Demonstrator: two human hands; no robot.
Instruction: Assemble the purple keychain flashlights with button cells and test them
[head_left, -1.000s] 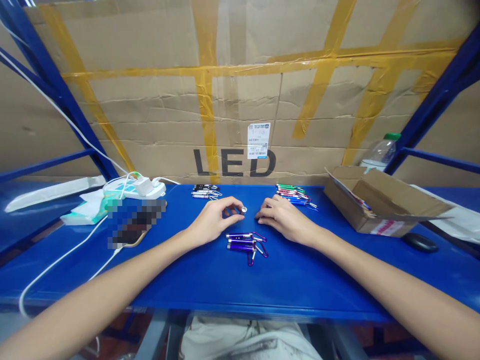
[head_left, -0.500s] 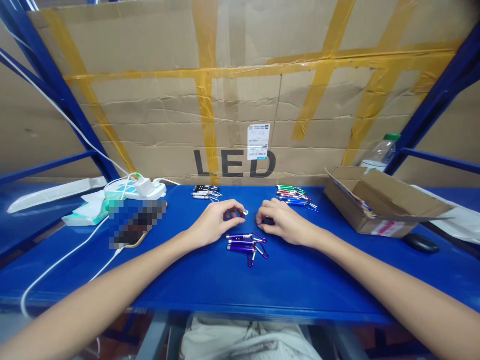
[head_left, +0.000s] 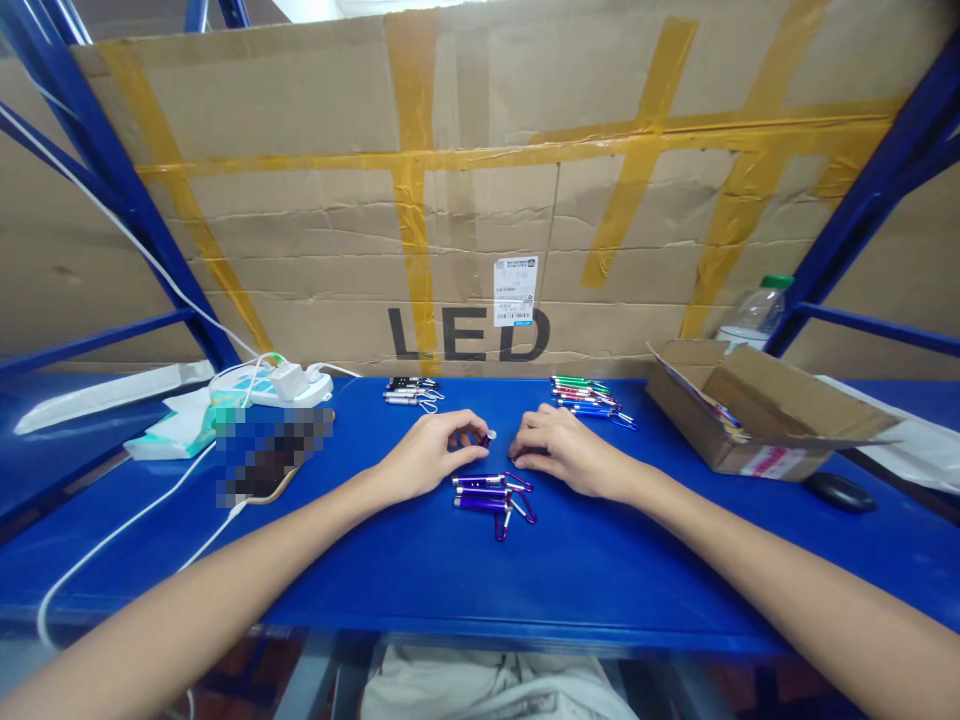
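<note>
My left hand [head_left: 430,455] rests on the blue table [head_left: 525,570] with its fingers curled around a small purple keychain flashlight [head_left: 487,437], whose silver tip pokes out toward the right. My right hand [head_left: 559,448] lies a little to the right, fingers bent down over a small dark thing I cannot make out. Just in front of both hands lie a few purple keychain flashlights [head_left: 487,492] with carabiner clips.
A pile of black and silver flashlights [head_left: 409,388] and a pile of green, red and blue ones [head_left: 589,393] lie at the back. An open cardboard box [head_left: 750,420], a water bottle [head_left: 754,312] and a black mouse [head_left: 838,490] are right. A power strip [head_left: 274,383], white cable and tissue pack are left.
The head tipped up slightly, so everything sits lower in view. My left hand turned the flashlight a little; both hands stayed close together at the same spot.
</note>
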